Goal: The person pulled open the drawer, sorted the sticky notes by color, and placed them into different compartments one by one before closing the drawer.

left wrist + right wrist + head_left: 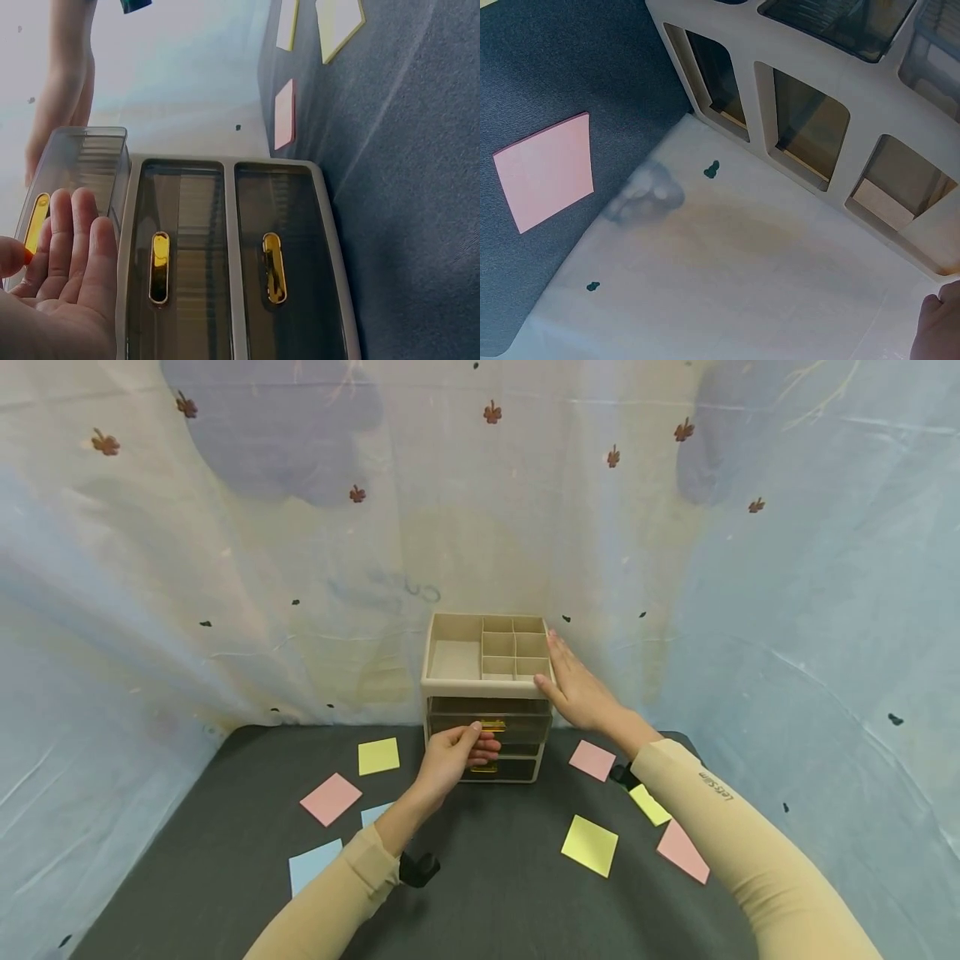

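A beige desk organizer with a divided top tray stands at the table's back. Its clear top drawer is pulled partly out. My left hand pinches that drawer's gold handle between thumb and index finger, the other fingers extended. Two lower drawers, with gold handles, sit closed in the left wrist view. My right hand rests with straight fingers against the organizer's upper right side; only part of it shows in the right wrist view.
Pink, yellow and blue sticky notes lie on the dark table at the left. More yellow and pink ones lie at the right. A patterned cloth hangs behind and beside the table.
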Demonstrator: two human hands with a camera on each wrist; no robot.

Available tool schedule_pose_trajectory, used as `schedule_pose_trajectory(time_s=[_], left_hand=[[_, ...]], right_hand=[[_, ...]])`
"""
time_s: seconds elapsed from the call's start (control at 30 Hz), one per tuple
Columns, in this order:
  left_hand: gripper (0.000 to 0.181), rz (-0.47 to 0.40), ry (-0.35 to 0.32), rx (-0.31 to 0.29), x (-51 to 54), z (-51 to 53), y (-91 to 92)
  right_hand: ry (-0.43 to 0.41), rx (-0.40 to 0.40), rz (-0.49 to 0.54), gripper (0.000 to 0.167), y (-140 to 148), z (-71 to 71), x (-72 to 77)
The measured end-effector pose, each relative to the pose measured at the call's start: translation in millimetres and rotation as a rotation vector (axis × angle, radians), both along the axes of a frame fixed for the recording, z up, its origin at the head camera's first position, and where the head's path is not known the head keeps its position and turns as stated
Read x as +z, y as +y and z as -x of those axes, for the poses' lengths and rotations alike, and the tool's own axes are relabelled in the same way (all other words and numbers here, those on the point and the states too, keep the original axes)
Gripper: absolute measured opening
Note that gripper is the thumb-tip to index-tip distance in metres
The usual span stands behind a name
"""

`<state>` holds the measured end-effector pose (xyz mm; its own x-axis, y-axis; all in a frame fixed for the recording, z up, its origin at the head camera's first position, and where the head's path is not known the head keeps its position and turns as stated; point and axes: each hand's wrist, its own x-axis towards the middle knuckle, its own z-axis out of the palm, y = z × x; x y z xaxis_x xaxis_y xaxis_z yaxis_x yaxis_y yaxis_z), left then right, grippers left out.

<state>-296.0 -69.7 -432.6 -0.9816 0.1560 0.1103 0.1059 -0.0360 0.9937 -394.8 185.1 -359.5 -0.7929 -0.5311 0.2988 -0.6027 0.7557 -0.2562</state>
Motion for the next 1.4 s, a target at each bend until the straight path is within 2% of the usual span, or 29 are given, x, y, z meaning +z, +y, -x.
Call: schedule_pose_trajectory(time_s=[0.3, 0.57, 0.9, 1.4], left_hand=[[0.047, -0.009, 0.001, -0.003, -0.2, -9.6, -0.9], [0.048, 0.023, 0.015, 0.002, -1.4, -17.6, -1.4], [0.048, 0.033, 0.019, -0.026, -4.6, -31.7, -2.9], [0.051, 0.04, 0.007, -0.037, -8.2, -48.7, -3.2]], right_hand=[[0.038, 0.025, 0.014, 0.079, 2.1, 5.7, -1.8], [0.051, 0.029, 0.018, 0.079, 3.0, 7.0, -3.1], [0.037, 0.027, 0.019, 0.078, 2.4, 5.2, -3.1], [0.033, 0.03, 0.03, 0.078, 1.9, 2.7, -3.7]])
